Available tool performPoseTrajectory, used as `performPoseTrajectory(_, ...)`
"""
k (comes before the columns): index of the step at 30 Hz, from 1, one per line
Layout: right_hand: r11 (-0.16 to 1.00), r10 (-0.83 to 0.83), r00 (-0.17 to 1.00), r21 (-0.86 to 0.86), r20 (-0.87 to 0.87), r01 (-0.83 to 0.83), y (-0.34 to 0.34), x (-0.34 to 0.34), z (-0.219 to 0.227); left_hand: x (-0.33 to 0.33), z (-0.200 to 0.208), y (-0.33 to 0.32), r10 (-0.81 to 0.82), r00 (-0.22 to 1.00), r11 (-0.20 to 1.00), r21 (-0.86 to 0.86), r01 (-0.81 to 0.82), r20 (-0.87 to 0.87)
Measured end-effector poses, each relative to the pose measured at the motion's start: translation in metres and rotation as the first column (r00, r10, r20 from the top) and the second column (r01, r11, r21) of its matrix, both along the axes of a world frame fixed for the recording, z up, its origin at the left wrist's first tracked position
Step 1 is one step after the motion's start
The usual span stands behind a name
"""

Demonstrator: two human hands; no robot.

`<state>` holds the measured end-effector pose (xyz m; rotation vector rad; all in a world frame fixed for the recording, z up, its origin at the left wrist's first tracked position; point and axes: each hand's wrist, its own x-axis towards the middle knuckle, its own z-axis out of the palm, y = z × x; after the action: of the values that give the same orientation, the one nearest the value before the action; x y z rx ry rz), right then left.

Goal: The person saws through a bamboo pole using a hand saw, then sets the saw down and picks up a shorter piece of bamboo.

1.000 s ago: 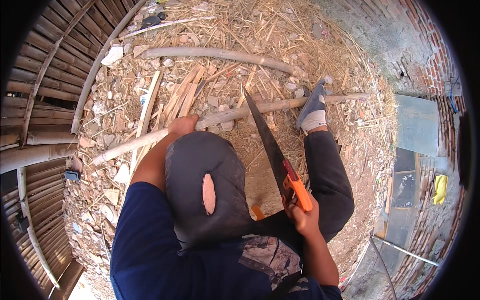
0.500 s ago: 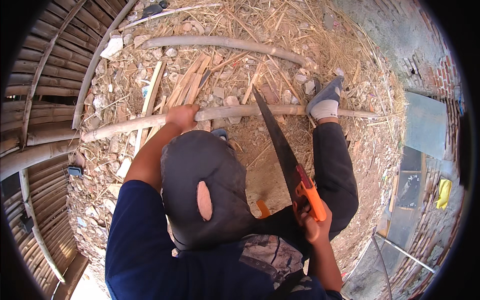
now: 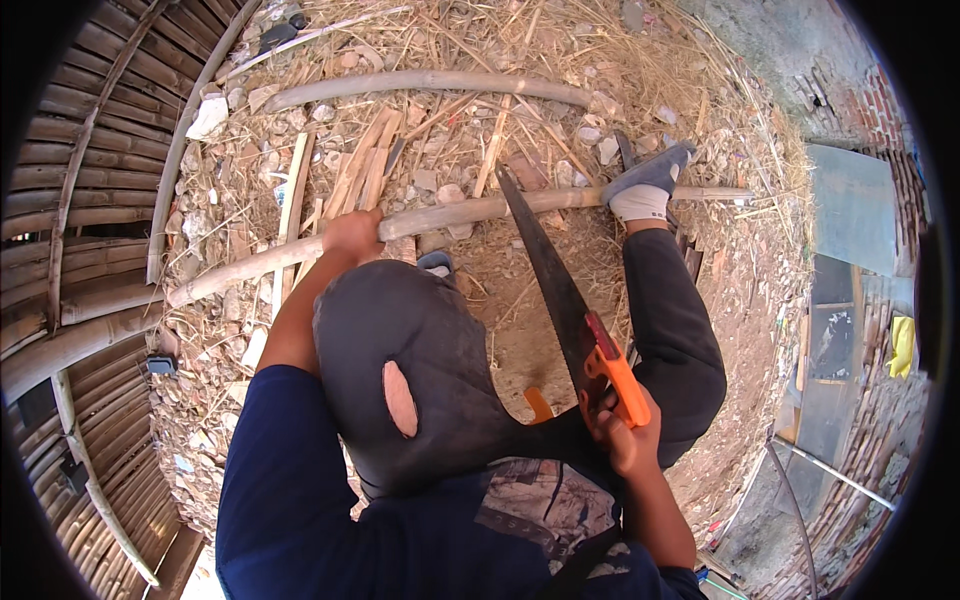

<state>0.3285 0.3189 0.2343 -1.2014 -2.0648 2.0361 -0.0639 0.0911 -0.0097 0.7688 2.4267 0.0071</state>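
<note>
My left hand (image 3: 352,236) is wrapped round a long, slightly curved bamboo pole (image 3: 448,215) that lies across the ground in front of me. My shod foot (image 3: 648,182) rests on the same pole farther right. In my right hand (image 3: 630,437) is the orange handle of a hand saw (image 3: 552,270). The saw's dark blade points up and away, and its far end crosses over the pole between my left hand and the foot. Whether the teeth touch the pole I cannot tell. My bent left knee, in dark trousers, lies close to my left forearm.
Another bamboo pole (image 3: 430,82) lies farther off, with split wood strips (image 3: 368,160) nearer. Stones and straw cover the ground. A bamboo slat wall (image 3: 100,200) rises at left. At right stand a rough wall (image 3: 800,60), a pale blue panel (image 3: 850,210) and a yellow cloth (image 3: 902,347).
The view has turned slightly, so the scene sits a little differently. Both hands keep their holds, and the saw stays nearly in the same place across the pole.
</note>
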Motion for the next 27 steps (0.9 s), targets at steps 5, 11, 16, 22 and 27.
performPoseTrajectory(5,1.0,-0.028,0.999,0.001,0.041,0.028,-0.012,-0.017,0.01,-0.001,-0.017,-0.01,-0.018,0.999,0.998,0.065,0.02,-0.031)
performPoseTrajectory(11,0.996,-0.027,0.999,-0.09,0.022,0.028,-0.009,-0.024,0.004,-0.001,-0.004,-0.002,-0.01,1.0,1.0,-0.009,0.01,0.0)
performPoseTrajectory(16,0.999,-0.007,0.996,-0.053,0.088,0.012,-0.009,-0.033,0.005,-0.002,0.002,-0.002,-0.003,1.0,0.999,-0.04,0.004,0.022)
performPoseTrajectory(22,0.998,0.07,0.996,-0.001,0.048,-0.07,-0.003,-0.018,-0.002,-0.001,-0.005,0.003,-0.014,1.0,0.999,-0.038,0.014,-0.008)
performPoseTrajectory(27,0.996,0.064,0.989,-0.069,0.134,-0.055,0.001,-0.033,-0.011,-0.001,-0.008,-0.004,-0.02,1.0,1.0,-0.012,0.02,-0.022)
